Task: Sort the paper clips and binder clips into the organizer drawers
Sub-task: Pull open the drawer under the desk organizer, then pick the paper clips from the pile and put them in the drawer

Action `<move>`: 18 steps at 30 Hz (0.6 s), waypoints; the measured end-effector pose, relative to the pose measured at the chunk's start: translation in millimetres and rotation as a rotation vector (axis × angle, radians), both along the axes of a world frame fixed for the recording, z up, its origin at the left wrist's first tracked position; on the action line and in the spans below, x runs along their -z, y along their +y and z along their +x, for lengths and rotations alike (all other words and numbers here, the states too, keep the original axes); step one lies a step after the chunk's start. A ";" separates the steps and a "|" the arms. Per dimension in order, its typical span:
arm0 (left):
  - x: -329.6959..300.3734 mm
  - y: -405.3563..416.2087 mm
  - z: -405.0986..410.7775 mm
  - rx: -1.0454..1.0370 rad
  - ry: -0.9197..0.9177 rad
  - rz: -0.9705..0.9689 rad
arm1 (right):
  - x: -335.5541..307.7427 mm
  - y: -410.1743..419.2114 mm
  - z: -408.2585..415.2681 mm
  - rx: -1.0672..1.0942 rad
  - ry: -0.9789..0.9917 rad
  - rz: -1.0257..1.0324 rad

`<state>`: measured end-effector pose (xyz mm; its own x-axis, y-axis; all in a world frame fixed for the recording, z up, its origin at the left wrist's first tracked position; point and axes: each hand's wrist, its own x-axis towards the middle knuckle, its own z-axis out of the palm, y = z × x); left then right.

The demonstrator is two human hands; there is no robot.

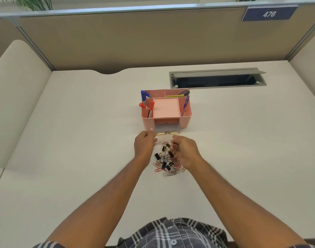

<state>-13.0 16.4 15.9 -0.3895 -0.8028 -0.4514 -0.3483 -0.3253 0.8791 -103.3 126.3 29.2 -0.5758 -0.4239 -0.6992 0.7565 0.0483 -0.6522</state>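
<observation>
A pink desk organizer (186, 119) stands mid-desk with markers and pencils in its top compartments. Its translucent drawer (166, 130) is pulled out toward me. My left hand (145, 144) pinches the drawer's front left corner. Just below the drawer lies a mixed pile of black binder clips and red and silver paper clips (166, 164). My right hand (184, 151) hovers over the pile's right side with curled fingers; whether it holds a clip is hidden.
A grey cable hatch (217, 78) is set into the white desk (81, 131) behind the organizer. Beige partition walls close the desk at the back and both sides. Bare desk surface lies left and right of the pile.
</observation>
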 end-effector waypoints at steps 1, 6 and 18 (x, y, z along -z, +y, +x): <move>0.3 1.1 3.5 0.013 -0.050 -0.062 | 1.3 7.6 -7.6 -0.043 0.102 0.072; 12.8 9.0 19.0 0.359 -0.297 -0.461 | 20.7 43.8 -32.5 -0.476 0.802 0.612; 31.8 -3.9 1.3 0.826 -0.464 -0.804 | 40.1 19.9 -8.9 -0.865 1.182 0.755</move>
